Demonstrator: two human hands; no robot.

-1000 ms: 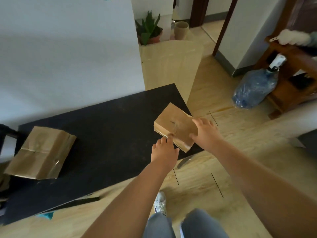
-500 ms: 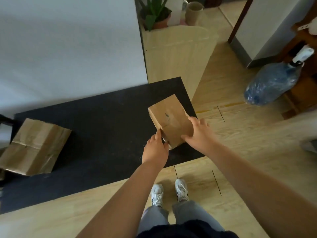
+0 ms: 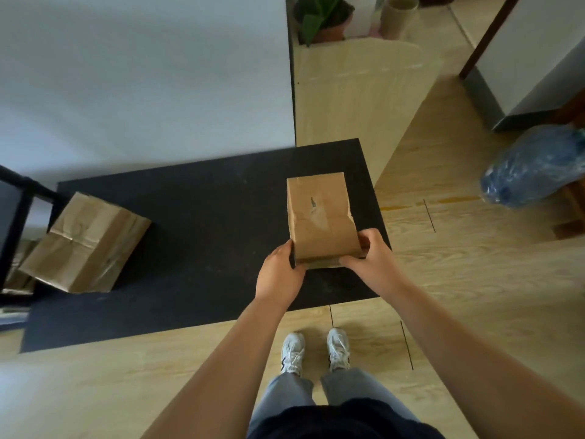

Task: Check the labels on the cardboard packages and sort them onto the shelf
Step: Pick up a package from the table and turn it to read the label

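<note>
A small brown taped cardboard package (image 3: 319,217) is held above the right part of the black mat (image 3: 202,223), its long side pointing away from me. My left hand (image 3: 278,272) grips its near left corner and my right hand (image 3: 368,258) grips its near right corner. Its top face shows a small dark mark; no label is readable. A larger crumpled brown package (image 3: 87,243) lies on the mat's left end, apart from both hands.
A black metal shelf frame (image 3: 15,223) stands at the far left edge. A white wall rises behind the mat. A pale wooden cabinet (image 3: 354,99) carries a potted plant (image 3: 319,17) and a cup. A blue water jug (image 3: 535,166) lies right. My feet stand on wooden floor.
Both hands lifted the small package off the mat's right edge and turned it so its long side points away from me. The view tilted downward.
</note>
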